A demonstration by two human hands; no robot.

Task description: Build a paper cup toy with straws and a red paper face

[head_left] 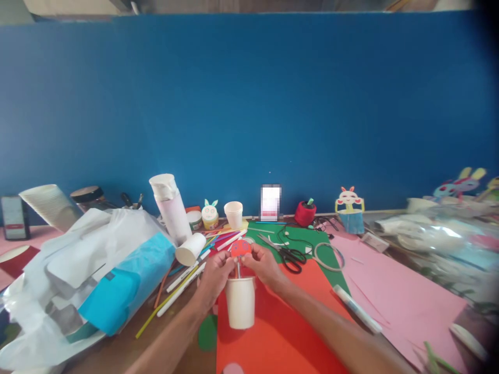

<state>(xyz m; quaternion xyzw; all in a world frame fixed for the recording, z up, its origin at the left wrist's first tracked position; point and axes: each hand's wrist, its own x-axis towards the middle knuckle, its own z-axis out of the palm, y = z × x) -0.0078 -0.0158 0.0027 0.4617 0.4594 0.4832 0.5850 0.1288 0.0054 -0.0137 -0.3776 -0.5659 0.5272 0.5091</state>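
My left hand (219, 268) and my right hand (263, 263) pinch a small red paper cutout (241, 248) from its two sides. Dark marks show on its face. Below the cutout a thin, pale stick (239, 271) runs down to the mouth of a white paper cup (240, 305). The cup stands upright on a sheet of red paper (284, 332). How far the stick reaches inside the cup is hidden. Scissors (290, 256) with black handles lie beyond my right hand, and several markers (183, 278) are scattered left of my left hand.
A white bottle (171, 210) and a tipped paper cup (191, 249) stand left, beside a plastic bag (86, 259) and stacked cups (50, 205). A tape ring (329, 256) lies on green paper (280, 231). A decorated blue cup (351, 221) stands at the back right.
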